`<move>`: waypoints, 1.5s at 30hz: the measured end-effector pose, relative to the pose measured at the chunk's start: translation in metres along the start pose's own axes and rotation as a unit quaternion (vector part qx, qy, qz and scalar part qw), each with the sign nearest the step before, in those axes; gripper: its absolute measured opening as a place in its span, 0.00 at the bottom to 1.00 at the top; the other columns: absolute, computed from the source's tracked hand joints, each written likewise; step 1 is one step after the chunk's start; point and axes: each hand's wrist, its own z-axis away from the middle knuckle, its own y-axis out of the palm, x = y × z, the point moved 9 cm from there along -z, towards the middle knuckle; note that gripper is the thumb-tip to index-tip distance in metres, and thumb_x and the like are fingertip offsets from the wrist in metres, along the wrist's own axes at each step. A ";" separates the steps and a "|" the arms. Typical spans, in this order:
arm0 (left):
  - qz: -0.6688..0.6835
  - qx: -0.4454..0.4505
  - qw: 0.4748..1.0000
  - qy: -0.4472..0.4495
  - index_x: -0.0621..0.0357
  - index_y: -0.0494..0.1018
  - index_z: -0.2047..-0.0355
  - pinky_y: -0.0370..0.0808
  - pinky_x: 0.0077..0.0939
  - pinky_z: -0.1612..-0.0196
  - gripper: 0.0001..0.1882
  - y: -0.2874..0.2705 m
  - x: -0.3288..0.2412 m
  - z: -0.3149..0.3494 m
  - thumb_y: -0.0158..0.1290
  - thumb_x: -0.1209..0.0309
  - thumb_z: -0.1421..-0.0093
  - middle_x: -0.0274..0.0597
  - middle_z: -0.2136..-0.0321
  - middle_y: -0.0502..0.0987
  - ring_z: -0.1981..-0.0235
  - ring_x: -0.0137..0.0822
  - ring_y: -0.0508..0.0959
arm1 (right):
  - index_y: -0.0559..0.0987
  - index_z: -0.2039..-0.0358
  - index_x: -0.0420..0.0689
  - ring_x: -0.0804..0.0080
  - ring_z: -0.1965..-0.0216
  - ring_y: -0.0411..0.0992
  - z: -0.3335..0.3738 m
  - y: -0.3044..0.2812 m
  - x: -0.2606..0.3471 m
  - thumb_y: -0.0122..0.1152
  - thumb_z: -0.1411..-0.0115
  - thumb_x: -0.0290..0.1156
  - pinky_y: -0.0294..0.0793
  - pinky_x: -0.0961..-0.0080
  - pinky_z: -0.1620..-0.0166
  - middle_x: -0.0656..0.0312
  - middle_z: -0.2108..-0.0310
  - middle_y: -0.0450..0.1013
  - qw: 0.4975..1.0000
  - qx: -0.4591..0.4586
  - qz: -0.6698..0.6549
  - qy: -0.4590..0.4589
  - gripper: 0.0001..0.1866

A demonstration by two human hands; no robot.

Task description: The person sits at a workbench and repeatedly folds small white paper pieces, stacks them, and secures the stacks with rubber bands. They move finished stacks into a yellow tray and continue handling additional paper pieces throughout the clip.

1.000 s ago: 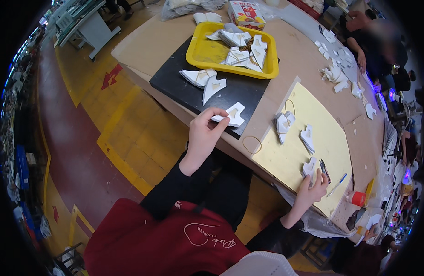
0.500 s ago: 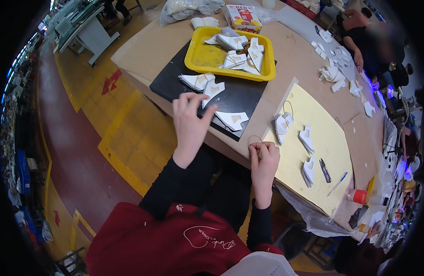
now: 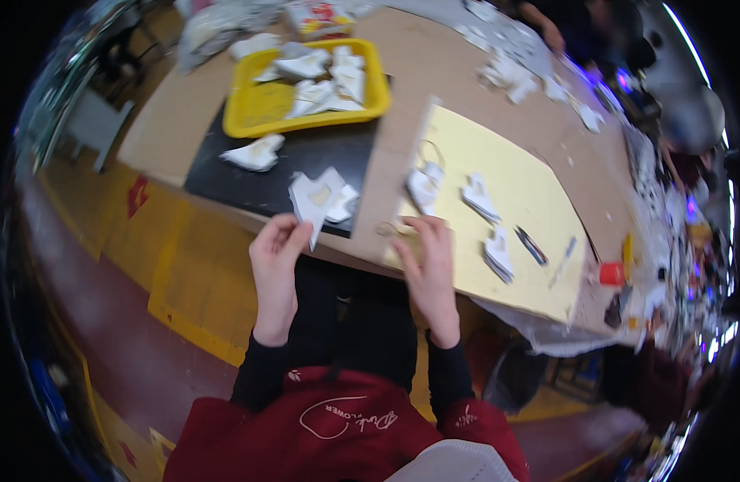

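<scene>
Okay, my left hand [image 3: 275, 277] now has thumb and forefinger pinched on the pointed tip of a white cut stack [image 3: 309, 197], tilted up at about one o'clock from it, over the black mat [image 3: 326, 157]. Half a second ago that hand was empty and the stack lay against the banded bundle [image 3: 257, 153]. So one stack is picked up; no band visible around it, just a beige patch. My right hand [image 3: 432, 281] has swung round toward it, fingers curled, thumb and forefinger at a loose rubber band [image 3: 379, 229] at about ten o'clock. Motion blur there, so can't tell if it's pinching the band or only close.

Further out from the left hand: a second white stack [image 3: 343, 206] at two o'clock, just behind the held one, then the banded bundle at twelve and the yellow tray [image 3: 305, 126] beyond, still loaded with white pieces. From the right hand: three small bundles [image 3: 424, 190] on the yellow sheet [image 3: 498, 161], twelve round to two, unmoved, with a dark-handled tool [image 3: 532, 246] at three.
</scene>
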 end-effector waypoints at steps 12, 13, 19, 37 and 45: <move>-0.194 0.088 0.966 0.143 0.62 0.78 0.59 0.68 0.18 0.66 0.09 0.012 -0.003 -0.003 0.59 0.76 0.41 0.36 0.66 0.80 0.69 0.24 0.74 | 0.70 0.38 0.41 0.79 0.68 0.64 0.016 -0.118 -0.081 0.58 0.39 0.22 0.67 0.81 0.65 0.66 0.71 0.67 0.977 -0.153 -0.040 0.141 0.27; -0.220 0.043 0.960 0.169 0.62 0.78 0.60 0.68 0.18 0.66 0.09 -0.004 -0.012 -0.018 0.58 0.76 0.41 0.36 0.66 0.80 0.69 0.24 0.74 | 0.72 0.40 0.41 0.79 0.69 0.64 0.016 -0.125 -0.099 0.59 0.40 0.22 0.66 0.81 0.65 0.66 0.71 0.67 0.981 -0.102 -0.023 0.164 0.26; -0.382 -0.143 0.882 0.237 0.61 0.77 0.56 0.71 0.27 0.58 0.14 -0.086 -0.058 -0.092 0.58 0.67 0.39 0.41 0.62 0.80 0.59 0.35 0.76 | 0.74 0.42 0.45 0.62 0.58 0.66 0.024 -0.125 -0.125 0.62 0.42 0.24 0.66 0.69 0.51 0.56 0.61 0.70 0.966 -0.070 0.225 0.110 0.26; -0.195 -0.004 0.971 0.135 0.66 0.77 0.61 0.73 0.22 0.55 0.10 -0.047 -0.050 -0.035 0.61 0.75 0.41 0.40 0.63 0.79 0.60 0.28 0.78 | 0.85 0.61 0.43 0.64 0.64 0.74 0.018 -0.031 0.062 0.69 0.51 0.17 0.75 0.74 0.60 0.55 0.60 0.74 0.985 -0.010 -0.090 -0.145 0.15; -0.156 0.089 0.982 0.050 0.68 0.77 0.61 0.75 0.17 0.67 0.10 0.001 0.006 0.049 0.61 0.75 0.41 0.44 0.70 0.83 0.70 0.22 0.80 | 0.85 0.66 0.41 0.68 0.72 0.72 0.017 0.019 0.050 0.73 0.54 0.20 0.70 0.73 0.71 0.60 0.70 0.72 0.989 -0.046 -0.088 -0.114 0.12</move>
